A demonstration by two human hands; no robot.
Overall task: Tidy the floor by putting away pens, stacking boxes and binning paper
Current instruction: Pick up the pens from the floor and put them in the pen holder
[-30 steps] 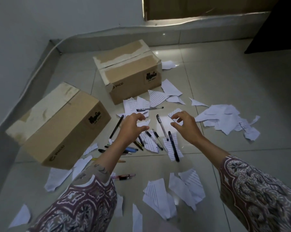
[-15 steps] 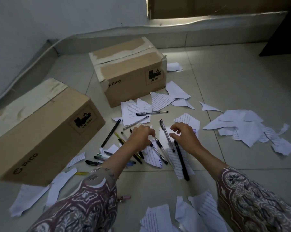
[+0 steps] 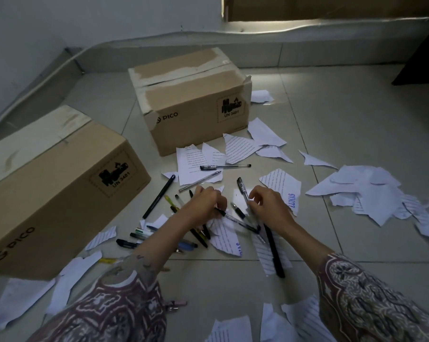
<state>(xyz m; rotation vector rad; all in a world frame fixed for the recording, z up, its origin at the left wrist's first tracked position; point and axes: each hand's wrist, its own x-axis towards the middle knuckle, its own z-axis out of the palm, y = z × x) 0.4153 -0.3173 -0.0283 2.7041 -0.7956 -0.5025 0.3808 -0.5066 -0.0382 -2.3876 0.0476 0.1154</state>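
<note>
Several pens lie scattered on the tiled floor among torn paper scraps. My left hand [image 3: 208, 202] is down on the pile, its fingers pinched on the end of a clear-barrelled pen [image 3: 235, 219]. My right hand [image 3: 267, 206] closes on a black-capped pen [image 3: 243, 191] that points away from me. A long black pen [image 3: 274, 250] lies just below my right wrist. Two brown PICO cardboard boxes stand apart: one [image 3: 193, 102] at the back centre, one [image 3: 53, 183] at the left. A heap of torn paper [image 3: 371, 193] lies to the right.
More pens lie at the left of my hands, among them a long black marker [image 3: 159, 196] and a pen [image 3: 224, 166] on a printed sheet. Paper scraps [image 3: 18, 299] lie near my sleeves. A wall with a raised skirting runs along the left and back.
Both hands have dropped from hovering above the pens onto the pile and closed on pens. The view has moved closer to the floor.
</note>
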